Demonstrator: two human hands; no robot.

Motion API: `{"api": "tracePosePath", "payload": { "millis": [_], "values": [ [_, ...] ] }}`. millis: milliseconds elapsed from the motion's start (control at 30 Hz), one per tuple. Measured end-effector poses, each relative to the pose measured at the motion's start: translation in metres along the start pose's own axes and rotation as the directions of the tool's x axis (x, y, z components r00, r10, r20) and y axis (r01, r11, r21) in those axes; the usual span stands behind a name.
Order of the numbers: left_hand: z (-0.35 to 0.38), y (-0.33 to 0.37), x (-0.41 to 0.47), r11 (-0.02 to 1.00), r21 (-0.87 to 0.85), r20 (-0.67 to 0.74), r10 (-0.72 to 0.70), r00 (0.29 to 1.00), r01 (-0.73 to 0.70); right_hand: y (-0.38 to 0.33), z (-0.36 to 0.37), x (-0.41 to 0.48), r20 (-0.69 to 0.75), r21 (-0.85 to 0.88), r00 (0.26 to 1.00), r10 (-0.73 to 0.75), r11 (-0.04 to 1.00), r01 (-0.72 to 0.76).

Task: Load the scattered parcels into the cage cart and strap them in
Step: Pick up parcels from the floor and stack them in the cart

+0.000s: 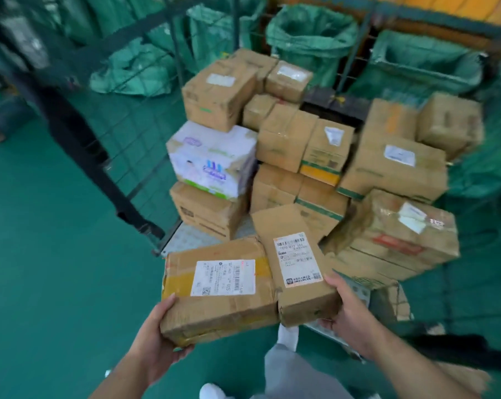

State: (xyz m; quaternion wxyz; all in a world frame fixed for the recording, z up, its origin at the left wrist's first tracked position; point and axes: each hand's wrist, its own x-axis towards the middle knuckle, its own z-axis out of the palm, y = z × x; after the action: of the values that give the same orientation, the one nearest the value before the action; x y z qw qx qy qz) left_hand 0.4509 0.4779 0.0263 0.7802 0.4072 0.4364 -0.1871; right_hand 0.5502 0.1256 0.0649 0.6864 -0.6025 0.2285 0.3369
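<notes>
Left hand point(160, 336) curled round wide box point(217, 289), right hand point(348, 311) round narrow box point(296, 269), both just short of cart point(190, 239). Pair squeezed edge to edge: seam may buckle, dropping one.

The left grip point(157, 338) is holding the near-left corner of a wide labelled parcel point(220, 289) at 7 o'clock. The right grip point(350, 306) is clasping the near end of a narrow labelled parcel point(295, 266) at 5 o'clock. The two parcels are touching side by side. Towards 12 o'clock, brown cartons point(283, 139) and a white printed carton point(211, 159) are sitting stacked in the cage cart point(134, 145). A black strap point(79, 139) is hanging at 10 o'clock on the cart's mesh side. Green woven sacks point(309, 38) are standing beyond.
</notes>
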Motion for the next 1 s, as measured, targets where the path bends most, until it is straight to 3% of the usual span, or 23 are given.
{"api": "tracePosePath", "payload": {
  "millis": [267, 333, 400, 500, 600, 800, 1000],
  "values": [
    [0.106, 0.03, 0.054, 0.985, 0.17, -0.001, -0.031, 1.0, 0.031, -0.026, -0.094, 0.038, -0.106, 0.2, 0.994, -0.002, 0.979, 0.023],
    [0.129, 0.036, 0.068, 0.984, 0.174, -0.039, -0.032, 0.999, 0.039, -0.046, -0.122, 0.057, -0.155, 0.079, 0.988, -0.026, 0.996, 0.039],
    [0.145, 0.041, 0.08, 0.984, 0.165, -0.1, -0.048, 0.994, 0.064, -0.069, -0.149, 0.078, -0.198, -0.192, 0.974, -0.115, 0.978, 0.076],
    [0.163, 0.048, 0.088, 0.984, 0.125, -0.197, -0.102, 0.975, 0.128, -0.102, -0.185, 0.112, -0.18, -0.577, 0.944, -0.278, 0.807, 0.128],
    [0.177, 0.051, 0.088, 0.991, 0.068, -0.301, -0.094, 0.949, 0.119, -0.125, -0.205, 0.149, -0.087, -0.819, 0.927, -0.365, 0.556, 0.142],
    [0.203, 0.071, 0.084, 0.995, -0.007, -0.366, -0.093, 0.926, 0.097, -0.177, -0.202, 0.215, 0.158, -0.904, 0.906, -0.394, 0.312, 0.293],
    [0.204, 0.099, 0.1, 0.998, -0.004, -0.368, -0.063, 0.928, 0.066, -0.208, -0.163, 0.263, 0.244, -0.865, 0.859, -0.45, 0.3, 0.403]
  ]
}}
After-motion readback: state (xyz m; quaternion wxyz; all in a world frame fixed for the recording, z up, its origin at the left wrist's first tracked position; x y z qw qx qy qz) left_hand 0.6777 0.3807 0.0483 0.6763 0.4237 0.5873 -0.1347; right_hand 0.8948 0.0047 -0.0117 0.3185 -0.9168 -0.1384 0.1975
